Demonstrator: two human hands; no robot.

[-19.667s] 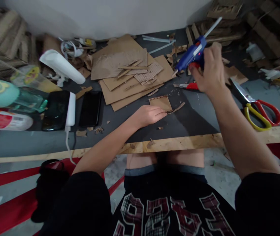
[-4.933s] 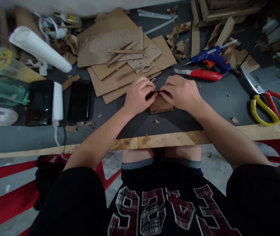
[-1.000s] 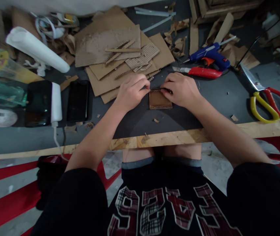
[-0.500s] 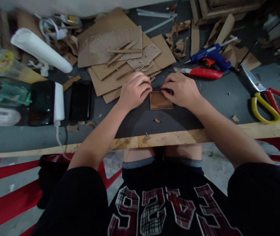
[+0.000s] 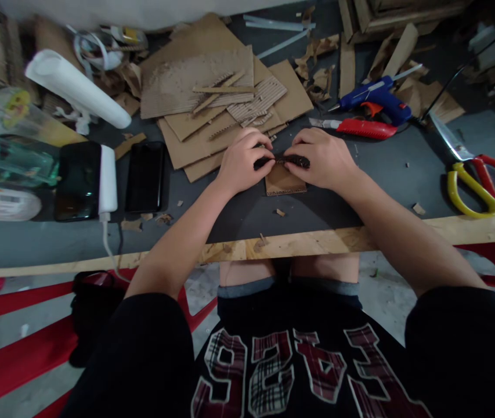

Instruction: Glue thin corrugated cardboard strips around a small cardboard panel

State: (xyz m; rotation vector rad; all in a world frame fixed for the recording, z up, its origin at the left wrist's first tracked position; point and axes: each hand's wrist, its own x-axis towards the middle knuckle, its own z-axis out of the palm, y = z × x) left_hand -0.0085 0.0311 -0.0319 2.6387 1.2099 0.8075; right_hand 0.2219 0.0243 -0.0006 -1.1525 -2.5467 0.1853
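A narrow dark corrugated cardboard strip [image 5: 280,159] spans the gap between my two hands. My left hand [image 5: 247,161] pinches its left end, and my right hand [image 5: 320,158] pinches its right end. Just below the strip, a small square cardboard piece [image 5: 285,181] lies on the dark tabletop, its far edge partly covered by the strip and fingertips. Whether the strip touches the square cannot be made out. Behind my left hand is a pile of cardboard sheets [image 5: 212,130].
A red cutter [image 5: 367,129] and blue glue gun [image 5: 375,98] lie right of my right hand. Scissors [image 5: 473,174] are farther right. Black phones [image 5: 145,177], a white roll [image 5: 77,87] and bottles stand left. The wooden table edge [image 5: 268,247] runs in front.
The dark strip now shows between both hands, slightly above the square piece. My left fingers have curled around its left end. The whole view has shifted slightly.
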